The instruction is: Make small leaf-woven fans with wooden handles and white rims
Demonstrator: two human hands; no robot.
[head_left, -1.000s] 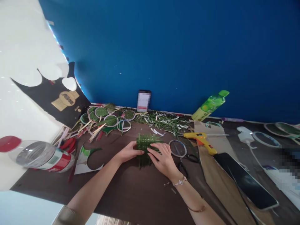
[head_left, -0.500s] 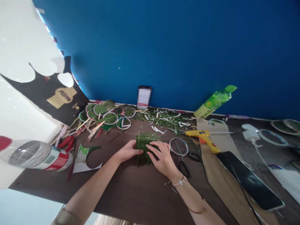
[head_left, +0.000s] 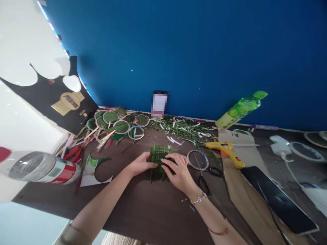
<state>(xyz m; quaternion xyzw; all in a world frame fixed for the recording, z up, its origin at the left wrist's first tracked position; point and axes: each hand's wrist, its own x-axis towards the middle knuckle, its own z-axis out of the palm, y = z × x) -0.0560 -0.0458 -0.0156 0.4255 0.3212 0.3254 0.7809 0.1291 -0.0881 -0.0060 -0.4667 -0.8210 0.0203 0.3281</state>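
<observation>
items on our dark table (head_left: 143, 207), left to right.

1. bottle (head_left: 38, 168): clear, red cap, lying on its side at the far left.
2. card (head_left: 95, 168): a round hole cut out of it, flat beside the bottle.
3. fans (head_left: 114, 126): small round green ones on sticks, heaped near the wall.
4. left hand (head_left: 139, 164): fingertips drawn together, nipping the mat's left edge.
5. mat (head_left: 158, 156): green woven strips, flat on the table between our hands, loose ends sticking out.
6. right hand (head_left: 178, 170): laid over the mat's right half, fingers bent and pressing down, gripping nothing (a bracelet on the wrist).
7. ring (head_left: 197, 160): just beside the right hand, with scissors (head_left: 204, 177) touching it.
8. scraps (head_left: 184, 127): leaf trimmings strewn behind.
9. glue gun (head_left: 226, 151): yellow, apart from the mat.
10. green bottle (head_left: 241, 109): leaning at the wall.
11. phone (head_left: 279, 200): face up, far right.

note: we judge the weave goes best if the right hand pins the crossed strips flat while the left snugs one strip at a time against its neighbour. go gently, since thin leaf may split.
</observation>
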